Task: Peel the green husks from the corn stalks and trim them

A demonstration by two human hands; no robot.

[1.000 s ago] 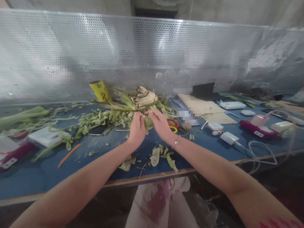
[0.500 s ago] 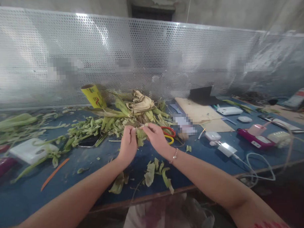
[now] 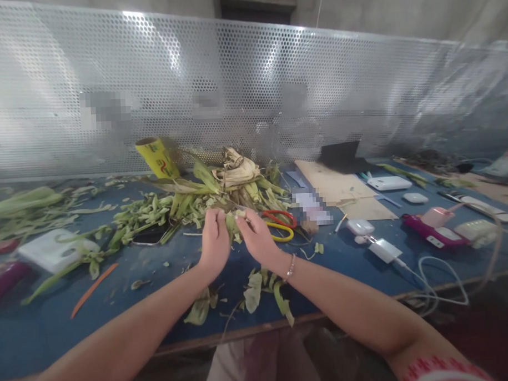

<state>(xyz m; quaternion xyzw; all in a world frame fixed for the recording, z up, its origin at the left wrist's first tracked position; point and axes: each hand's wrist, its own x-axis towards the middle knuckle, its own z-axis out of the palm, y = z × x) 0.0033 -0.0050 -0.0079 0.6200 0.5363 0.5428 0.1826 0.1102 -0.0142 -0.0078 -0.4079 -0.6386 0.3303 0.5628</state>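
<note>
Together, left hand and right hand pinch a leaf strip, seemingly taut for working; scissors lie at three o'clock.

Hands at husk pile on blue bench
Left hand and right hand pinch green husk piece; scissors just beside; husk pile behind.

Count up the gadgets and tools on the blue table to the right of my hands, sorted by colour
White: 4, power bank, small oval case, earbud case, charger block
Pink or magenta: 1, device
Red and yellow: 1, scissors
Total: 6
</note>
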